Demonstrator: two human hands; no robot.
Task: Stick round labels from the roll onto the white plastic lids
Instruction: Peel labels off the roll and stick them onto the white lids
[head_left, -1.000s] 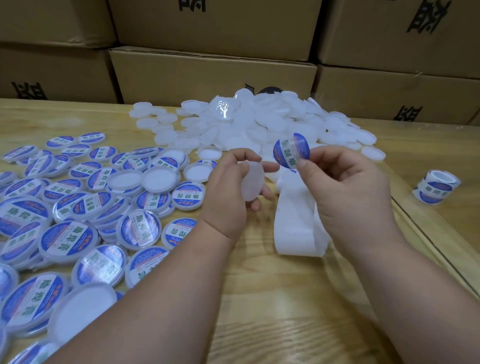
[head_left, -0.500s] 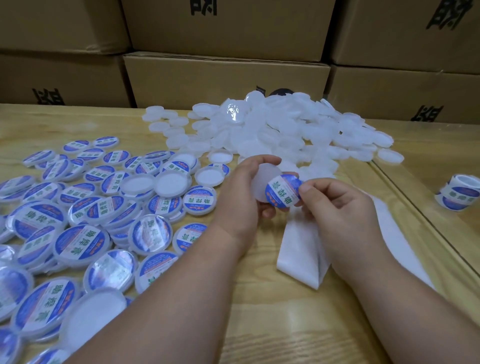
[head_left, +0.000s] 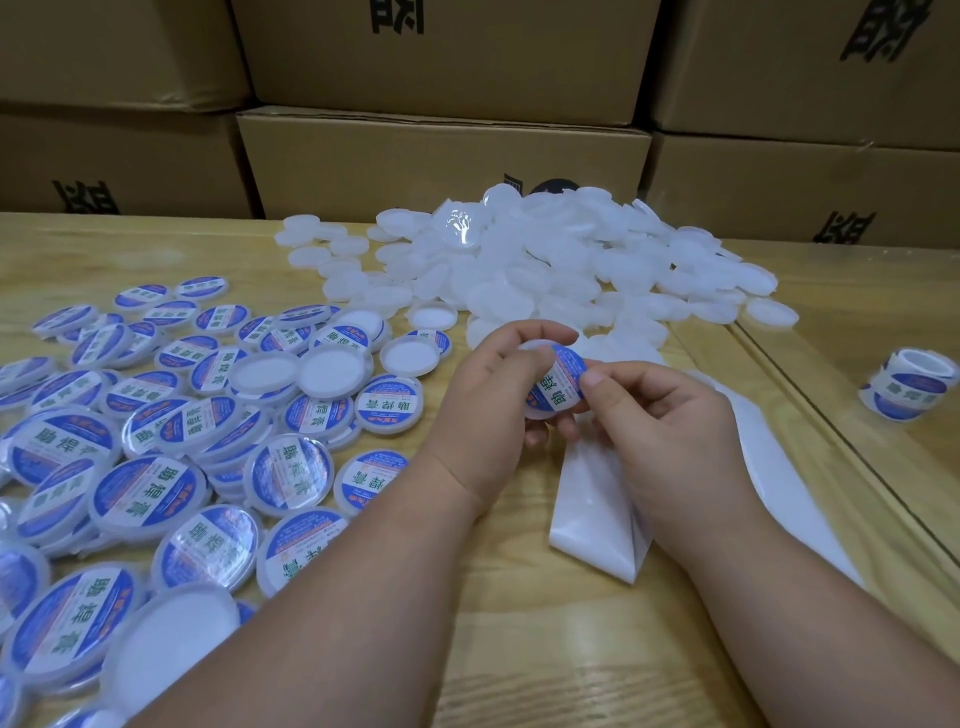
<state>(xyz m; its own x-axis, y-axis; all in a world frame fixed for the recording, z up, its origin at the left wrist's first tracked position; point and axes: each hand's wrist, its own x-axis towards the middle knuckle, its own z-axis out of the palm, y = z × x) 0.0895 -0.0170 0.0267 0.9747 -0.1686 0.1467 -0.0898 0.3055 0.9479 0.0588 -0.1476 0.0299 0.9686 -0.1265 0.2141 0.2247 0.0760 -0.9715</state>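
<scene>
1. The small round white plastic lid (head_left: 535, 410) is held above the table, centre of the scene, with a round blue-and-white printed label (head_left: 558, 382) lying on its face.
2. Left hand (head_left: 498, 400) is curled round the lid's rim; right hand (head_left: 670, 431) pinches the label's right edge between thumb and forefinger. The hands meet at the lid.
3. Handling, judged: lid light, thin, fairly stiff and smooth; best gripped by the rim, leaving the face free. Label thin, limp and sticky underneath; hold only its edge.
4. Counts: one lid in hand; one label going on.
5. One white backing strip (head_left: 592, 509) trails under the right hand.
6. Labelled lids (head_left: 150, 493), near left: several dozen, overlapping, not countable exactly.
7. Plain lid heap (head_left: 545, 265), far centre: too many to count.
8. One label roll (head_left: 909, 387), far right.
</scene>
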